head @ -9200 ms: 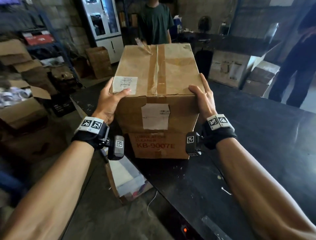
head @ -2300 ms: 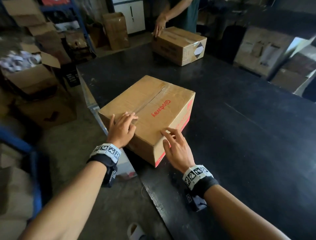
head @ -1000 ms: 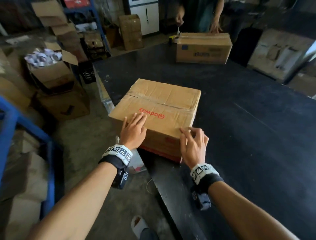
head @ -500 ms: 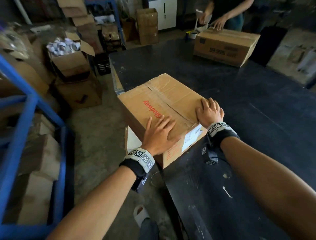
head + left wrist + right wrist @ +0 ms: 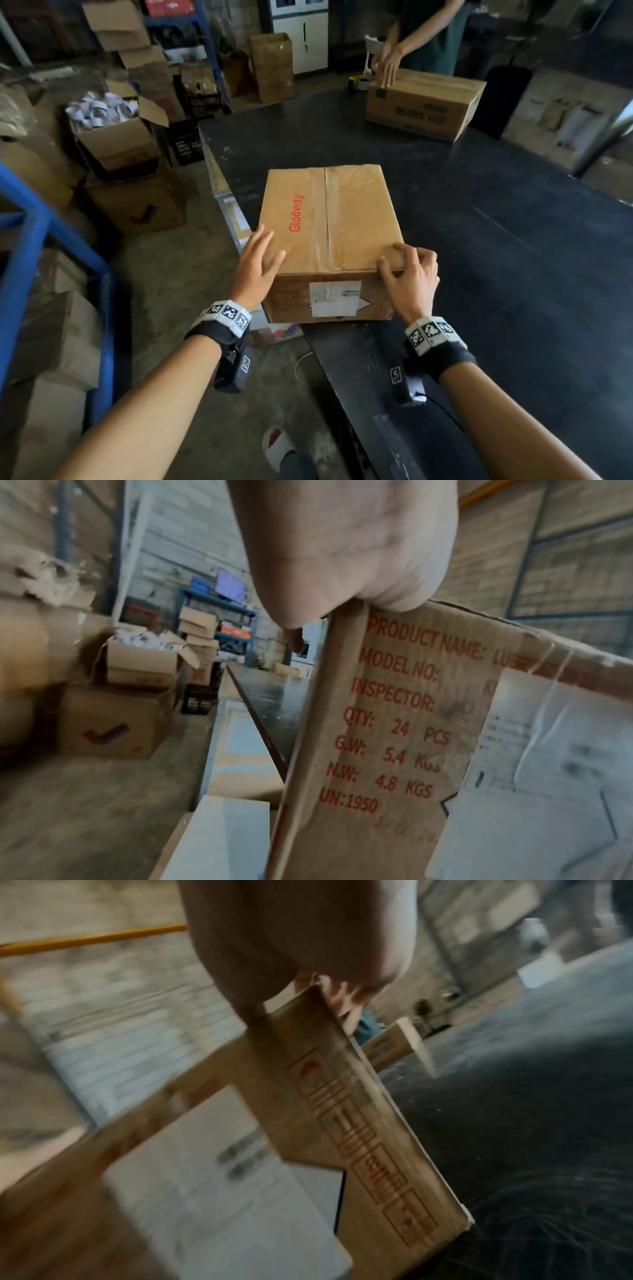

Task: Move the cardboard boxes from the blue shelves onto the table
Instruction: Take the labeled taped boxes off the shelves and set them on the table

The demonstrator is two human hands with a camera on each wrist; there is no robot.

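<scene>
Glodway box (image 5: 329, 236) sits on black table (image 5: 496, 240), near-left corner, near edge approx. flush w/ table end.

Head: left hand (image 5: 256, 270) flat on near-left top corner, fingers straight. Right hand (image 5: 409, 279) at near-right corner, fingers curled over top edge.

L wrist: palm on box corner (image 5: 394, 723), fingers hidden.

R wrist: blurred, can't tell finger state.

Risk: sits close to table edges; sideways shove could tip it off.
</scene>
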